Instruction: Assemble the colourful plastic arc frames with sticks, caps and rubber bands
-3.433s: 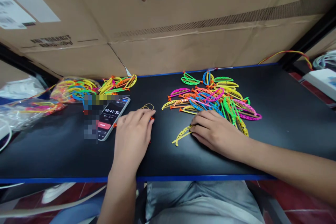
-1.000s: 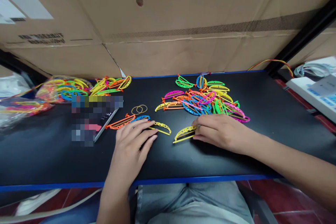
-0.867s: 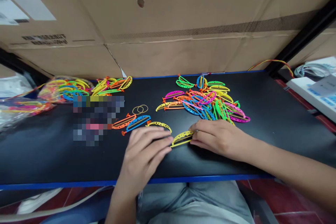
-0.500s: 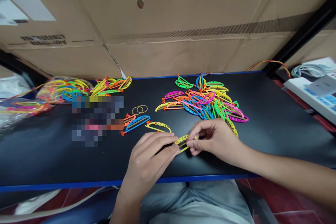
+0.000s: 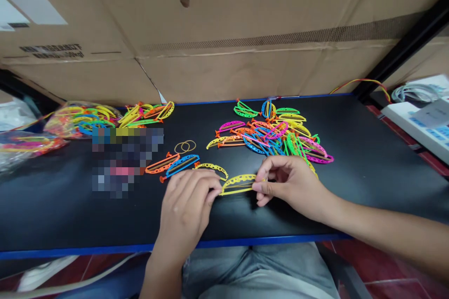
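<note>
A yellow toy bow [image 5: 239, 178] with a thin band along it is held low over the black table, near its front edge. My right hand [image 5: 282, 180] pinches its right end between thumb and fingers. At its left end, my left hand [image 5: 191, 201] has its fingers closed on the tip; the exact hold is partly hidden. Just behind my left hand lies another yellow bow [image 5: 213, 166], partly covered. To the left are a blue bow [image 5: 183, 163] and an orange bow [image 5: 162, 164]. Two rubber bands [image 5: 185, 146] lie overlapping behind them.
A heap of colourful toy bows [image 5: 271, 138] spreads beyond my right hand. More bows [image 5: 147, 114] and filled plastic bags [image 5: 82, 119] lie at the left back. A large cardboard sheet [image 5: 210, 70] stands behind the black table [image 5: 372, 168]. A white box [image 5: 417, 121] is at right.
My left hand has shifted left, away from my right hand, uncovering more of the yellow bow, which now lies more level. The orange bow shows more fully. The view has shifted slightly.
</note>
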`<state>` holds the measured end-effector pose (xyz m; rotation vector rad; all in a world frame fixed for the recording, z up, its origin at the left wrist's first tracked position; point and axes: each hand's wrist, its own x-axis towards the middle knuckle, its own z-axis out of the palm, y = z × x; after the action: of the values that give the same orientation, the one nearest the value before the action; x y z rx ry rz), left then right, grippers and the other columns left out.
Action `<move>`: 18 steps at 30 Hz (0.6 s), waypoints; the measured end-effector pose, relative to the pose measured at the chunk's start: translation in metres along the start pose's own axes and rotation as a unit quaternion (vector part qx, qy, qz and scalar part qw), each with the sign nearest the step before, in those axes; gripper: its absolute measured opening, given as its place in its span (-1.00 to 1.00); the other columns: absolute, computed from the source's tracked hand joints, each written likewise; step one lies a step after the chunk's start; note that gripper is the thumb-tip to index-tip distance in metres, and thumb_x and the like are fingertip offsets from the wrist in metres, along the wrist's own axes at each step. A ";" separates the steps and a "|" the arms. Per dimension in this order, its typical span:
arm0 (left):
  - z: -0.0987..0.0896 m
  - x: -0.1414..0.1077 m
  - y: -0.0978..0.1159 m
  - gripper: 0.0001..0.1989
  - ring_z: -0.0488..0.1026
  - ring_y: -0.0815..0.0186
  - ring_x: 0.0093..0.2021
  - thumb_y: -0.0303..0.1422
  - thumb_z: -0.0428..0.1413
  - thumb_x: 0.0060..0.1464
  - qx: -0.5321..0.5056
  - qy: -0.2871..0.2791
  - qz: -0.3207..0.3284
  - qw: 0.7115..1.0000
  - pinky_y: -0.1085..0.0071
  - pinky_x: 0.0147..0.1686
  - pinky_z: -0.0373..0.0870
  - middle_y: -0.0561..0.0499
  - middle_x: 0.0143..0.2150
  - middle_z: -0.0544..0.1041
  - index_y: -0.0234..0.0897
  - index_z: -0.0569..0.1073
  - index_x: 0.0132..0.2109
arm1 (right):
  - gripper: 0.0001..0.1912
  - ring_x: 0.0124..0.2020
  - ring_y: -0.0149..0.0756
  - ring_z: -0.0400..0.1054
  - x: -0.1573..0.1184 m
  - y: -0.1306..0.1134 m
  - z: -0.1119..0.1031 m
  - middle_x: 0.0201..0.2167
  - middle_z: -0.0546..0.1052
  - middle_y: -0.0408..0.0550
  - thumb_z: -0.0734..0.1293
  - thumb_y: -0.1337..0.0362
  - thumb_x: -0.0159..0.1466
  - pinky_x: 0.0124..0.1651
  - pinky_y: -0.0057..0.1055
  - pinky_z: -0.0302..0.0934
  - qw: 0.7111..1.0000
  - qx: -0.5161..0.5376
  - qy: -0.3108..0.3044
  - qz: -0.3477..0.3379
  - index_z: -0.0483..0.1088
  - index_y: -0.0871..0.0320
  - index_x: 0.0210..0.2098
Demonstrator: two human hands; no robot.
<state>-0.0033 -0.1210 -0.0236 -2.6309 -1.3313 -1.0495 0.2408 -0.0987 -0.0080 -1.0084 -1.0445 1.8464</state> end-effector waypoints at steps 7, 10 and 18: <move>0.006 0.004 0.017 -0.88 0.53 0.23 -0.21 -0.49 0.04 0.42 0.029 0.055 -0.026 0.998 0.24 -0.10 0.26 0.01 -0.25 0.60 -0.20 0.36 -0.15 | -0.64 -0.56 -0.41 0.50 -0.005 0.011 0.005 -0.56 0.57 -0.17 0.67 0.10 0.12 -0.47 -0.52 0.41 0.993 -0.114 -0.024 -0.033 0.52 0.19 -0.36; 0.010 0.006 0.025 -0.84 0.45 0.30 -0.34 -0.53 0.02 0.42 -0.039 0.008 0.002 0.999 0.31 -0.22 0.27 0.09 -0.33 0.54 -0.20 0.33 -0.16 | -0.68 -0.53 -0.42 0.47 -0.004 0.020 0.007 -0.56 0.56 -0.16 0.61 0.07 0.21 -0.45 -0.51 0.35 0.982 -0.173 -0.041 -0.069 0.55 0.17 -0.34; 0.013 -0.009 0.012 -0.80 0.58 0.34 -0.24 -0.45 0.20 0.37 -0.161 0.000 -0.057 0.985 0.39 -0.17 0.48 0.07 -0.22 0.58 -0.17 0.39 0.06 | -0.75 -0.46 -0.41 0.50 0.001 0.019 0.001 -0.44 0.61 -0.08 0.56 0.09 0.28 -0.37 -0.48 0.45 0.973 -0.168 -0.029 -0.153 0.65 0.17 -0.36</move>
<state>0.0090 -0.1318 -0.0354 -2.7998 -1.4360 -1.3890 0.2355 -0.1051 -0.0249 -0.9232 -1.4936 1.4843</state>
